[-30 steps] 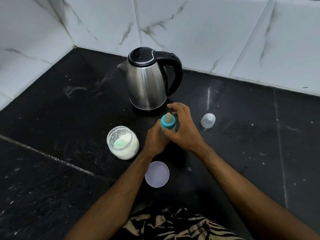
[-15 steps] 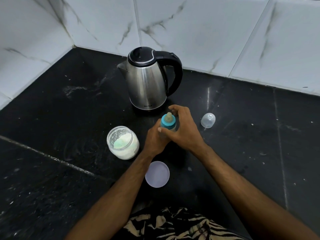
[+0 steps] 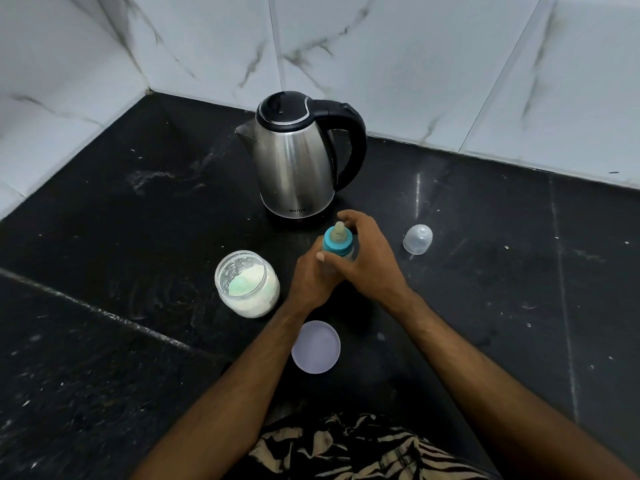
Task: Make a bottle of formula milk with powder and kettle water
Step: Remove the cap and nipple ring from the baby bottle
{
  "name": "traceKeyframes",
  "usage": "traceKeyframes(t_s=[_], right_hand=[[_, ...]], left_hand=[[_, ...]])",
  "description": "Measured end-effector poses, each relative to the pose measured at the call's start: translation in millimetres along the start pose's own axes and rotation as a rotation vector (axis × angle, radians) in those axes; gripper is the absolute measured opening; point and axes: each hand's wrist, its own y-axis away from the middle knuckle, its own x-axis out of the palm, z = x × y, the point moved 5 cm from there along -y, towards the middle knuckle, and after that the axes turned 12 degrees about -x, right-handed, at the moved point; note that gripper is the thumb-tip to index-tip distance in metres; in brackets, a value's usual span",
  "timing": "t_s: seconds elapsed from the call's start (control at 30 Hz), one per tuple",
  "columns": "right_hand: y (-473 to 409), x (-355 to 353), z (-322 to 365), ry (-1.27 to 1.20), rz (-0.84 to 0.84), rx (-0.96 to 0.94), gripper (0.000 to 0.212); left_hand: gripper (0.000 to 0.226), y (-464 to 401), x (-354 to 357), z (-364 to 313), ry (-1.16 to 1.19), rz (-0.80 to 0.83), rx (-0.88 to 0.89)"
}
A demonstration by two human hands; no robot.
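A small baby bottle (image 3: 337, 244) with a blue collar and a beige teat stands on the black counter. My left hand (image 3: 311, 278) grips the bottle's body from the left, hiding most of it. My right hand (image 3: 367, 259) wraps round the blue collar, thumb in front and fingers behind the teat. A steel kettle (image 3: 298, 161) with a black lid and handle stands just behind. An open glass jar of white powder (image 3: 247, 284) sits to the left, with a pale green scoop inside it.
The bottle's clear dome cap (image 3: 418, 239) lies to the right of my hands. A pale round jar lid (image 3: 315, 347) lies flat near me, between my forearms. White marbled tile walls enclose the counter's back and left.
My right hand has shifted its fingers slightly round the bottle's collar. The bottle, my left hand and everything else have stayed in place.
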Motion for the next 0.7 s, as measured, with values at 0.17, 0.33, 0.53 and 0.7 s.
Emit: traceKeyframes(t_s=[0.17,0.33,0.53,0.7], right_hand=[[-2.4,1.3,-0.2,-0.014,0.045,-0.020,0.065],[-3.7,2.7,-4.1,-0.043,0.099,-0.016,0.068],[-4.5,-0.4,-4.8,0.065,-0.006,-0.015,0.065],[-4.7,2.5,-7.8,0.141,0.012,-0.017,0.056]], left_hand=[[0.059,-0.1,-3.1,1.9,-0.009,-0.017,-0.004],[0.058,0.4,-2.9,1.3,-0.026,-0.022,-0.009],[0.061,3.2,-1.7,-5.0,-0.045,-0.023,-0.016],[0.061,2.3,0.0,-6.7,-0.090,-0.011,-0.056]])
